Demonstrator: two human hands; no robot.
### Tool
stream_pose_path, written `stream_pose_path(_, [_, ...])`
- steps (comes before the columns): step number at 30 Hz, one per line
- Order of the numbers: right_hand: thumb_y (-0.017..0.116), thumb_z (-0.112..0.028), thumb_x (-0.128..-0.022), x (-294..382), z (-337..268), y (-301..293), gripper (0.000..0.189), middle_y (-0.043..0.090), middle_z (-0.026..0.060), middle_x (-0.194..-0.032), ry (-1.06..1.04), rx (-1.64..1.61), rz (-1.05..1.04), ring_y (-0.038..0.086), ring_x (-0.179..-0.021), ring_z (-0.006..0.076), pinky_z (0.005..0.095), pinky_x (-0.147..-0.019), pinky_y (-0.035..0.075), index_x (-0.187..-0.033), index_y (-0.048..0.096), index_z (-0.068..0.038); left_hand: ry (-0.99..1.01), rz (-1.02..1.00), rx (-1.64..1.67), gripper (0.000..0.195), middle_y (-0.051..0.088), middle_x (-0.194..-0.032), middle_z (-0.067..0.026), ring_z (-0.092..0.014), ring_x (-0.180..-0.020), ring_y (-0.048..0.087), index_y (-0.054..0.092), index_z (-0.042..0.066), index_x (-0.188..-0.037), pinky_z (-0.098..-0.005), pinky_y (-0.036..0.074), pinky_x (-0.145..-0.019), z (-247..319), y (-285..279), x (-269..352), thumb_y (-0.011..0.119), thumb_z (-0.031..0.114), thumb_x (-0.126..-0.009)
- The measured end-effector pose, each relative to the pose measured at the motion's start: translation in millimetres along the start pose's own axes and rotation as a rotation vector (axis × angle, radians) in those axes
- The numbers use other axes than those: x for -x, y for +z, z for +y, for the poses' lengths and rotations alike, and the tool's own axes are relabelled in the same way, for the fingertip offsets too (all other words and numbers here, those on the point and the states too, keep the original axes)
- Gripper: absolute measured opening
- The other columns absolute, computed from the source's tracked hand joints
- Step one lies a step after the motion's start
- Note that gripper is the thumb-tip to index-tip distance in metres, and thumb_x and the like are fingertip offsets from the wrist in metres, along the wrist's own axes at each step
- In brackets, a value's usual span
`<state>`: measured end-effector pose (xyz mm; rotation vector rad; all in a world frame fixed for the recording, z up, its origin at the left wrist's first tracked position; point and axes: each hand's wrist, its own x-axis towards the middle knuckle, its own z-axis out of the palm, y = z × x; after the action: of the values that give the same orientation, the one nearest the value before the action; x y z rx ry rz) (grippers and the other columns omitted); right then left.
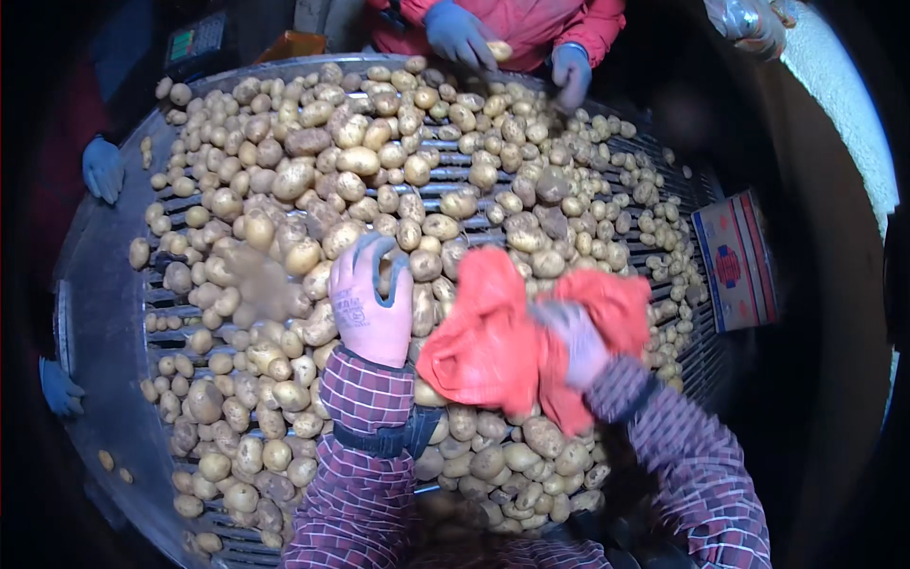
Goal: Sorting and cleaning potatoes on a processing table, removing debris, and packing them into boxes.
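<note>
Potatoes lie thickly over a slatted metal sorting table. My left hand, in a pink glove with a grey-blue palm, rests on them near the middle, its thumb and fingers curved around a potato. To its right, my right hand, also gloved and blurred, grips the middle of a crumpled red cloth or bag just above the potatoes. The red material spreads out on both sides of that hand and hides the potatoes beneath it.
Across the table a person in a red jacket has both gloved hands over the potatoes, one with a potato. Other people's gloved hands rest at the left metal rim. A printed cardboard box stands at the right edge.
</note>
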<state>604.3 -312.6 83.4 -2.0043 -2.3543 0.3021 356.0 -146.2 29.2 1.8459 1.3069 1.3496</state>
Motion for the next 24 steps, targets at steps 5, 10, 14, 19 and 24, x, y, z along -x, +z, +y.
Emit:
stream_pose_path(5, [0.075, -0.026, -0.073, -110, 104, 19, 0.063, 0.056, 0.0193, -0.128, 0.171, 0.182, 0.210, 0.054, -0.117, 0.0356, 0.0458, -0.100, 0.043, -0.126, 0.054, 0.000, 0.029, -0.105, -0.095, 0.030, 0.061, -0.116, -0.0116, -0.032, -0.112, 0.056, 0.064, 0.009, -0.109, -0.0439, 0.040, -0.100, 3, 1, -1, 0.069, 0.015, -0.081])
stream_pose_path(10, [0.072, -0.025, -0.079, -168, 184, 15, 0.039, 0.065, 0.0172, -0.115, 0.337, 0.094, 0.501, 0.060, -0.113, 0.0351, 0.0415, -0.093, 0.048, -0.113, 0.063, -0.008, 0.106, 0.157, -0.313, 0.036, 0.057, -0.127, -0.0150, -0.034, -0.122, 0.051, 0.060, 0.006, -0.121, -0.0469, 0.038, -0.105, -10, -19, -7, 0.064, 0.011, -0.086])
stream_pose_path(14, [0.070, -0.029, -0.082, -195, 208, 10, 0.043, 0.065, 0.0158, -0.118, 0.508, 0.365, 0.353, 0.062, -0.109, 0.0371, 0.0415, -0.088, 0.052, -0.121, 0.062, -0.014, -0.105, 0.249, -0.504, 0.046, 0.048, -0.139, -0.0173, -0.035, -0.130, 0.045, 0.055, 0.007, -0.131, -0.0517, 0.033, -0.109, -32, -24, -6, 0.063, 0.027, -0.090])
stream_pose_path(19, [0.052, -0.043, -0.092, -222, 115, 46, 0.046, 0.059, 0.0215, -0.126, 0.484, 0.149, 0.053, 0.049, -0.125, 0.0430, 0.0484, -0.106, 0.040, -0.128, 0.058, -0.015, -0.264, 0.063, -0.447, 0.048, 0.036, -0.153, -0.0026, -0.038, -0.133, 0.042, 0.055, 0.024, -0.136, -0.0645, 0.024, -0.109, -37, -6, 4, 0.060, 0.040, -0.090])
stream_pose_path(24, [0.062, -0.027, -0.085, -146, -18, 46, 0.047, 0.059, 0.0215, -0.121, 0.066, -0.260, 0.410, 0.055, -0.114, 0.0411, 0.0475, -0.102, 0.043, -0.124, 0.055, -0.003, -0.274, -0.070, -0.606, 0.039, 0.041, -0.147, -0.0069, -0.040, -0.128, 0.045, 0.064, 0.022, -0.125, -0.0575, 0.032, -0.106, -16, -24, 2, 0.060, 0.037, -0.090])
